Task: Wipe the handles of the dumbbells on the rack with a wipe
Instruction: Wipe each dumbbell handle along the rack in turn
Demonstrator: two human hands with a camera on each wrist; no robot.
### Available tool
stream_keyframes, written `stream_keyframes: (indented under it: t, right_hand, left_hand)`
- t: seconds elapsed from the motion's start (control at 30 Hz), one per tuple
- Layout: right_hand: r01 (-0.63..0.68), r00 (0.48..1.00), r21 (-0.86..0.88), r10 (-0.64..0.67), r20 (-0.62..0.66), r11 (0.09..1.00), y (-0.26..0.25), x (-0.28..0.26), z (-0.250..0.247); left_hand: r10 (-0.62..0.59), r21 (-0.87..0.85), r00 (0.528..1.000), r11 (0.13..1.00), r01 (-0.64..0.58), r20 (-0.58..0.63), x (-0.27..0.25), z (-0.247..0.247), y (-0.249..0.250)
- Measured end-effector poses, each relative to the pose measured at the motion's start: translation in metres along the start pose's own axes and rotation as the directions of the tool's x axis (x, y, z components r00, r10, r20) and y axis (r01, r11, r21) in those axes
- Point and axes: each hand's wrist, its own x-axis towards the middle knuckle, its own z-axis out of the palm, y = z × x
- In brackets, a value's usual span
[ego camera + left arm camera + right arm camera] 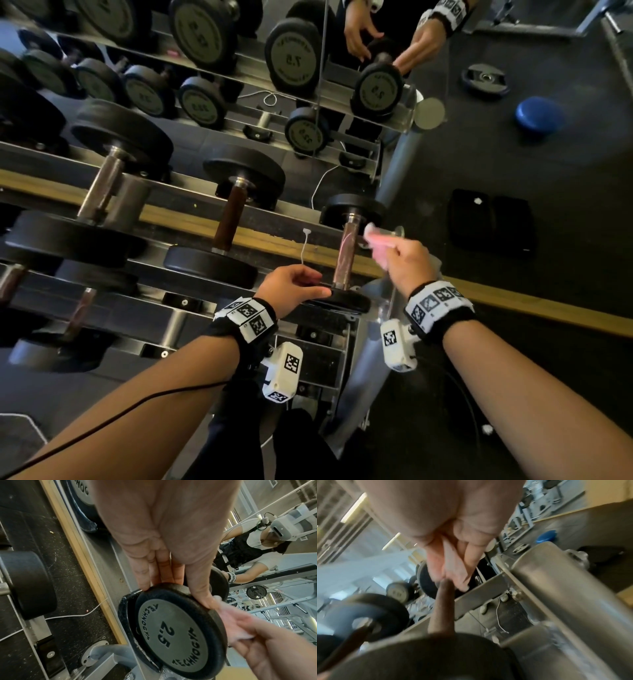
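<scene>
A small black dumbbell marked 2.5 (346,298) lies at the right end of the rack (191,301), its brownish handle (346,253) bare. My left hand (315,284) grips the rim of its near head (171,635), thumb (200,592) on one side and fingers (145,577) behind. My right hand (387,250) pinches a pink wipe (380,240) just right of the handle's far end. In the right wrist view the wipe (453,562) hangs between the fingers, by the handle (443,605); I cannot tell whether they touch.
Two larger dumbbells (229,219) (99,192) lie to the left on the same shelf. A mirror behind repeats the rack. The rack's grey post (397,164) stands right of the small dumbbell. On the floor lie a black mat (489,222), a blue disc (539,116) and a weight plate (484,80).
</scene>
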Motion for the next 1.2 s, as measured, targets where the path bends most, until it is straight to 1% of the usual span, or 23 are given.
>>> stream_keyframes:
  t: [0.03, 0.07, 0.13, 0.2, 0.23, 0.3, 0.37, 0.43, 0.5, 0.6, 0.7, 0.73, 0.8, 0.83, 0.87, 0.93, 0.97, 1.0, 1.03, 1.07, 1.1, 1.13, 1.2]
  right_hand:
    - [0.027, 0.997, -0.037, -0.030, -0.070, 0.999, -0.003, 0.006, 0.001]
    - [0.060, 0.995, -0.063, -0.065, -0.072, 0.996, -0.006, 0.010, 0.004]
    - [0.141, 0.988, -0.153, -0.129, 0.085, 0.978, -0.004, 0.016, 0.018]
    - [0.257, 0.942, -0.277, -0.175, 0.287, 0.926, 0.003, 0.016, 0.033]
    - [0.293, 0.924, -0.291, -0.192, 0.330, 0.911, 0.007, 0.015, 0.037]
    - [0.307, 0.918, -0.244, -0.218, 0.332, 0.920, 0.014, 0.011, 0.036]
    - [0.364, 0.900, -0.228, -0.279, 0.335, 0.903, 0.016, 0.007, 0.029]
    - [0.464, 0.845, -0.220, -0.355, 0.399, 0.858, 0.017, 0.000, 0.022]
    - [0.502, 0.805, -0.231, -0.352, 0.477, 0.834, 0.012, -0.005, 0.016]
    - [0.404, 0.837, -0.340, -0.193, 0.512, 0.849, 0.003, -0.010, 0.004]
    - [0.307, 0.837, -0.326, -0.091, 0.539, 0.894, -0.008, -0.012, -0.005]
    - [0.298, 0.842, -0.312, -0.094, 0.531, 0.902, -0.011, -0.011, -0.008]
    - [0.303, 0.883, -0.298, -0.149, 0.445, 0.905, -0.016, -0.005, -0.011]
    - [0.330, 0.898, -0.279, -0.209, 0.388, 0.902, -0.018, 0.000, -0.012]
    - [0.386, 0.891, -0.242, -0.291, 0.350, 0.890, -0.020, 0.007, -0.012]
    - [0.538, 0.815, -0.212, -0.438, 0.380, 0.816, -0.021, 0.025, -0.007]
    - [0.608, 0.766, -0.278, -0.458, 0.452, 0.743, -0.020, 0.035, -0.002]
    - [0.662, 0.727, -0.385, -0.424, 0.541, 0.643, -0.018, 0.044, 0.004]
    - [0.682, 0.715, -0.494, -0.350, 0.606, 0.539, -0.015, 0.051, 0.011]
    - [0.675, 0.726, -0.577, -0.275, 0.630, 0.460, -0.013, 0.055, 0.015]
    - [0.668, 0.736, -0.620, -0.242, 0.632, 0.412, -0.012, 0.056, 0.019]
    - [0.681, 0.728, -0.621, -0.266, 0.632, 0.388, -0.011, 0.054, 0.020]
    - [0.740, 0.672, -0.558, -0.381, 0.636, 0.375, -0.008, 0.041, 0.022]
  left_hand:
    - [-0.002, -0.004, 1.000, 1.000, 0.002, 0.000, 0.000, 0.000, 0.000]
    - [-0.004, -0.008, 1.000, 1.000, 0.004, 0.001, -0.001, 0.000, 0.001]
    - [-0.006, -0.010, 1.000, 1.000, 0.006, -0.002, -0.001, 0.001, 0.002]
    - [-0.013, -0.010, 1.000, 1.000, 0.013, -0.007, -0.002, 0.001, 0.002]
    - [-0.017, -0.008, 1.000, 1.000, 0.017, -0.007, -0.001, 0.000, 0.003]
    - [-0.026, -0.006, 1.000, 1.000, 0.026, -0.006, -0.001, 0.000, 0.003]
    - [-0.033, 0.001, 0.999, 0.999, 0.033, -0.008, 0.000, 0.000, 0.002]
    - [-0.039, 0.006, 0.999, 0.999, 0.039, -0.006, 0.001, 0.000, 0.002]
    - [-0.044, -0.004, 0.999, 0.999, 0.044, -0.002, 0.002, 0.000, 0.002]
    - [-0.046, -0.040, 0.999, 0.998, 0.045, -0.011, 0.001, 0.002, -0.002]
    - [-0.041, -0.083, 0.999, 0.996, 0.038, -0.030, -0.001, 0.004, -0.005]
    - [-0.043, -0.098, 0.998, 0.994, 0.039, -0.036, -0.001, 0.005, -0.006]
    - [-0.046, -0.126, 0.998, 0.991, 0.040, -0.041, -0.002, 0.006, -0.007]
    - [-0.045, -0.132, 0.998, 0.990, 0.040, -0.040, -0.002, 0.006, -0.007]
    - [-0.046, -0.136, 0.998, 0.990, 0.040, -0.039, -0.002, 0.006, -0.007]
    - [-0.052, -0.143, 0.998, 0.989, 0.046, -0.044, -0.002, 0.006, -0.006]
    - [-0.057, -0.144, 0.997, 0.988, 0.050, -0.048, -0.002, 0.006, -0.006]
    - [-0.062, -0.143, 0.997, 0.988, 0.054, -0.050, -0.003, 0.006, -0.005]
    - [-0.065, -0.140, 0.997, 0.988, 0.057, -0.049, -0.003, 0.006, -0.005]
    - [-0.066, -0.137, 0.997, 0.989, 0.059, -0.047, -0.003, 0.006, -0.004]
    - [-0.067, -0.134, 0.997, 0.989, 0.061, -0.045, -0.003, 0.005, -0.004]
    - [-0.068, -0.133, 0.997, 0.989, 0.062, -0.044, -0.003, 0.005, -0.004]
    - [-0.070, -0.134, 0.997, 0.989, 0.063, -0.045, -0.003, 0.005, -0.005]
